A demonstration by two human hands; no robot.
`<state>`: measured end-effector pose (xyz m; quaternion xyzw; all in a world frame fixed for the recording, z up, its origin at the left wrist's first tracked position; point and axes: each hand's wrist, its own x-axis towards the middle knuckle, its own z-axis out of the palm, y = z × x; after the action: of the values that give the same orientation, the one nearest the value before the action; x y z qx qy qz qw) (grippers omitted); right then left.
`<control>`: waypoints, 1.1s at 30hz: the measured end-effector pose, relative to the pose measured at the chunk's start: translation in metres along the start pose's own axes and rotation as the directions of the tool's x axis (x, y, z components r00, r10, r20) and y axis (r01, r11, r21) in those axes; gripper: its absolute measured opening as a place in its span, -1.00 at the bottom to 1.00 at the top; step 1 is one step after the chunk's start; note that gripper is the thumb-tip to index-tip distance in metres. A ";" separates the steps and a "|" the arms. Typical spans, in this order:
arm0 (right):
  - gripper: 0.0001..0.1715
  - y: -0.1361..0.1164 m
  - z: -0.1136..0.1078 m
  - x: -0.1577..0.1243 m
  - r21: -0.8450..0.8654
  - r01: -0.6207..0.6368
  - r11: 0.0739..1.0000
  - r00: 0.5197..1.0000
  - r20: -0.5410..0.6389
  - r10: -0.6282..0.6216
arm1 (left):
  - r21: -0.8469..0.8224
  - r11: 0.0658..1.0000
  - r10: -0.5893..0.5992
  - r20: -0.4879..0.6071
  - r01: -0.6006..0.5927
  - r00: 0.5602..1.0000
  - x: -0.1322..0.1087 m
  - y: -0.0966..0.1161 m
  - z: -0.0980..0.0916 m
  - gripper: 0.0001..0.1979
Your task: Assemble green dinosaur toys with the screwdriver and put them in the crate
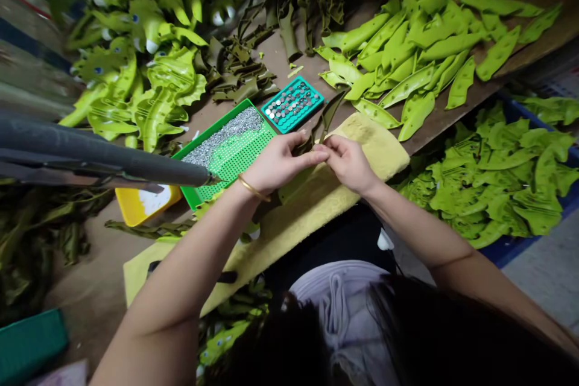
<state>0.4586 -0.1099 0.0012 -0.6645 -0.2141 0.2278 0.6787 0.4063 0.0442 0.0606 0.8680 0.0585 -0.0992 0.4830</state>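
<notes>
Narrow olive plastic strip (pixel 329 116), glossy and curling, rises between your hands, pinched in the closed fingers of your left hand (pixel 283 163) and right hand (pixel 348 163), above a fuzzy yellow towel (pixel 366 151) on the worktop (pixel 271 54), near a teal stud tray (pixel 293 104).

A folded yellow terry towel (pixel 375 151) lies across the brown workbench (pixel 266 54). Beside it sit a green perforated tray (pixel 212 129) heaped with small silvery metal pieces and a teal pegboard tray (pixel 312 96) of round metal studs. Glossy lime-green leaf-shaped plastic cutouts (pixel 420 54) pile on the bench and fill a blue crate (pixel 506 247).
</notes>
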 end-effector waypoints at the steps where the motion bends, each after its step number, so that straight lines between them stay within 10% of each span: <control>1: -0.43 -0.001 0.000 -0.001 0.010 0.018 1.000 0.999 -0.031 -0.018 | -0.005 1.000 -0.002 -0.023 0.002 1.000 0.002 0.002 0.003 -0.56; 8: -0.46 0.005 -0.010 0.003 0.050 -0.038 0.998 0.996 -0.075 0.041 | 0.113 0.975 -0.208 0.174 0.190 0.963 -0.028 -0.016 -0.008 -0.53; 12: -0.43 0.015 0.013 -0.016 -0.020 -0.187 0.982 0.977 0.102 0.188 | 0.186 0.960 -0.229 0.083 0.211 0.970 -0.034 -0.019 -0.010 -0.56; 20: -0.54 0.029 0.048 -0.041 -0.072 -0.259 0.963 0.965 0.022 0.261 | 0.102 0.966 -0.240 0.009 0.238 0.971 -0.030 -0.027 0.006 -0.67; 24: -0.60 0.029 0.053 -0.044 -0.236 -0.220 0.947 0.975 -0.044 0.216 | -0.072 0.959 -0.275 -0.029 0.272 0.961 -0.035 -0.034 0.014 -0.68; 30: -0.55 0.025 0.071 -0.045 -0.011 -0.202 0.979 0.973 -0.119 0.199 | -0.388 0.864 -0.402 -0.148 0.321 0.904 -0.041 -0.030 0.026 -0.71; 33: -0.51 0.029 0.064 -0.042 0.008 -0.261 0.965 0.964 -0.046 0.261 | -0.447 0.797 -0.465 -0.026 0.406 0.885 -0.038 -0.029 0.021 -0.73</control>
<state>0.3864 -0.0829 -0.0260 -0.6913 -0.1088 0.2998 0.6483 0.3610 0.0420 0.0344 0.7077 0.3097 -0.1337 0.6208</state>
